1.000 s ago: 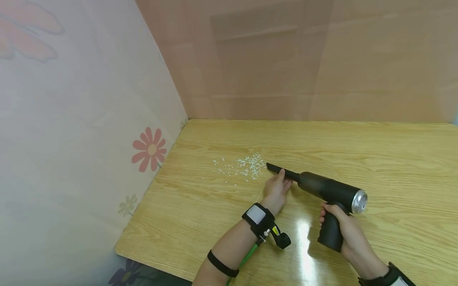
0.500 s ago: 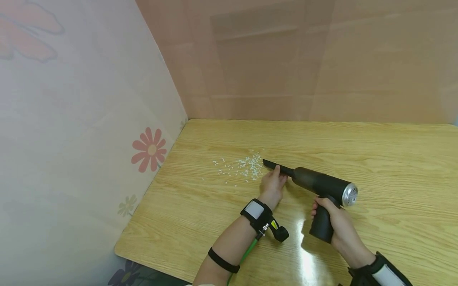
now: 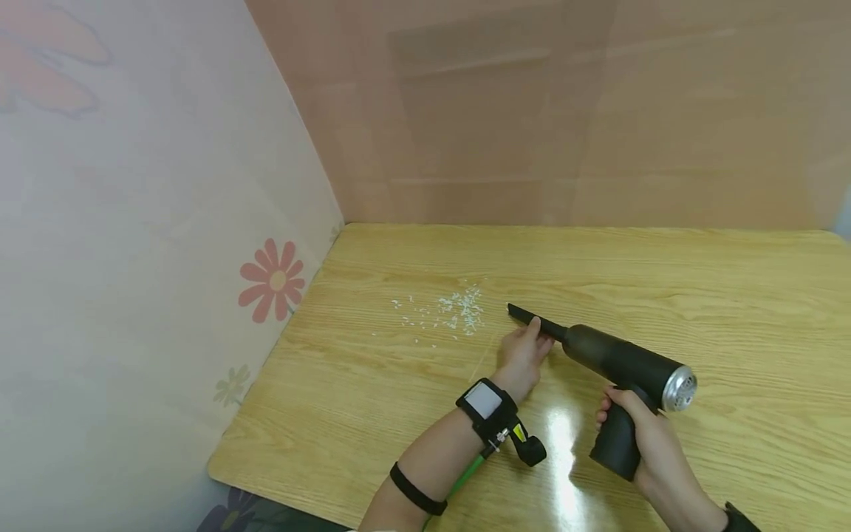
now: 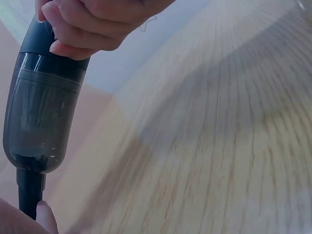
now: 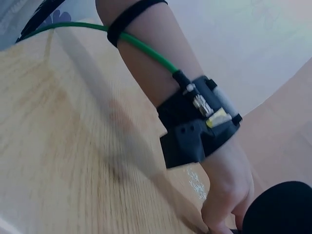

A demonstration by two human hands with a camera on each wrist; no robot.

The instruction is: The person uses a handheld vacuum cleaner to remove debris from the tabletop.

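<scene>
We see that the black pistol-shaped handheld vacuum (image 3: 614, 362) has drawn back toward the right of the frame: half a second ago its slim black nozzle (image 3: 532, 319) touched the edge of the scattered white rice grains (image 3: 452, 313), and now a bare strip of the light wood-grain worktop (image 3: 731, 295) lies between them. We judge that most of the grains are still uncollected.

Our right hand (image 3: 648, 436) wraps its fingers round the vacuum's grip at lower right. Our left hand (image 3: 525, 353) pinches the nozzle near its base.

The vacuum lies tilted across the centre right, with a matte dark barrel, a translucent smoky dust cup and a silver perforated rear cap (image 3: 681, 389).
</scene>
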